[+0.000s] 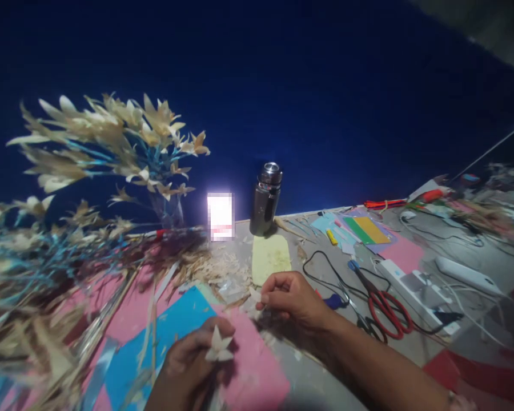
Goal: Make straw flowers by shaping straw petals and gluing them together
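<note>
Nearest of all, the person's left hand (192, 355) pinches a small cream-coloured flower with pointed petals (220, 346) above a flat pink sheet (257, 371), while the right hand (294, 299), a little farther off, holds a thin pale petal-like piece (254, 295) between thumb and fingers. Just beyond the right hand I see a pale-yellow round-cornered pad (270, 257) and a dark shiny cylindrical flask (264, 208); red-handled scissors (374, 308) lie to its right.
</note>
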A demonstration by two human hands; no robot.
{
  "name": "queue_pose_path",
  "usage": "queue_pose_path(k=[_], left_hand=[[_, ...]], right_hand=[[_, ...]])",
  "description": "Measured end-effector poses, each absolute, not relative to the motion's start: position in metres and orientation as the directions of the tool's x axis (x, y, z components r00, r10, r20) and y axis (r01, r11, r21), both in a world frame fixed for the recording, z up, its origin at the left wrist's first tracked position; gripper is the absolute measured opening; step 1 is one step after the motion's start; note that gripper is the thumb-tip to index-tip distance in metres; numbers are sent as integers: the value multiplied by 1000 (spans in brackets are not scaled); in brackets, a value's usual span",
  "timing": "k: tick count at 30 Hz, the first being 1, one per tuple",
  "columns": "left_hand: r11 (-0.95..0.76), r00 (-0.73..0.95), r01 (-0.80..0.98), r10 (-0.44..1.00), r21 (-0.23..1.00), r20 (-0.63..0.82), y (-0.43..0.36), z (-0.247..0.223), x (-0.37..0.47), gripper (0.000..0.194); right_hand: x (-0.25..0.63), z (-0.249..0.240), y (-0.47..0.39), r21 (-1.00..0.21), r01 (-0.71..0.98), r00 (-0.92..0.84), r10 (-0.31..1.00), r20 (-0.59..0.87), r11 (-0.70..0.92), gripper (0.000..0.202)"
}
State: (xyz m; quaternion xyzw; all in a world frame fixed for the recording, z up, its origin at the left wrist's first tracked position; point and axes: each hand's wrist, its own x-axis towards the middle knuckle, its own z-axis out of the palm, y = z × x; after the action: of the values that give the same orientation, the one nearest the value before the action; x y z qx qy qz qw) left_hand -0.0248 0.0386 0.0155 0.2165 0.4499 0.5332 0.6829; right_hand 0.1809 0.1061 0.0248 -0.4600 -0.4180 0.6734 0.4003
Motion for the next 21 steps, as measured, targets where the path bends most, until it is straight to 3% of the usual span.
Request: queue_pose_path(k=[5,12,21], left_hand=[[319,82,-530,941,786,-327,32,19,-18,28],[349,85,-622,920,701,-382,26,14,-12,39],[342,73,-556,928,758,-366,30,14,-15,31]], right_hand=[[183,15,76,-914,-207,-331,904,-271,-350,29],[177,17,64,-949,-188,-366,915,-170,-252,27],[169,26,59,-994,101,-385,923,-9,32,8]])
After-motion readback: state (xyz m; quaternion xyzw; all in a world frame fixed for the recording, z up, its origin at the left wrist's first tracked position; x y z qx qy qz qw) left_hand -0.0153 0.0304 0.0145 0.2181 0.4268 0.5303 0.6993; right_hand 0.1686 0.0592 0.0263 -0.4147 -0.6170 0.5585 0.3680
